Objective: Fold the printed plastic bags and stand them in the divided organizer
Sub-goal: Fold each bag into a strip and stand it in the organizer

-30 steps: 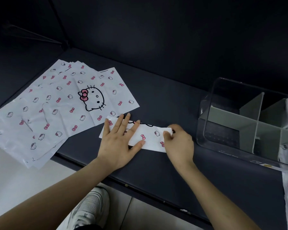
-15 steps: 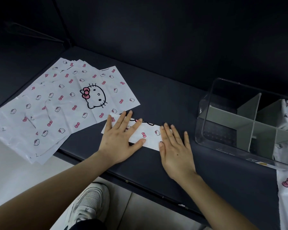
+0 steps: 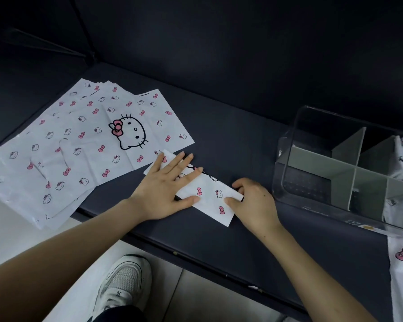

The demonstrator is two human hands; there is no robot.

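One left hand [image 3: 163, 191], one right hand [image 3: 254, 203], one folded bag [image 3: 209, 196], one bag pile [image 3: 79, 145], one organizer [image 3: 323, 166].

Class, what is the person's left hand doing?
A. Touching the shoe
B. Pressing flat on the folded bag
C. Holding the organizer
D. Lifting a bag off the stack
B: the left hand lies with straight fingers flat on the folded bag, while the right hand pinches its end.
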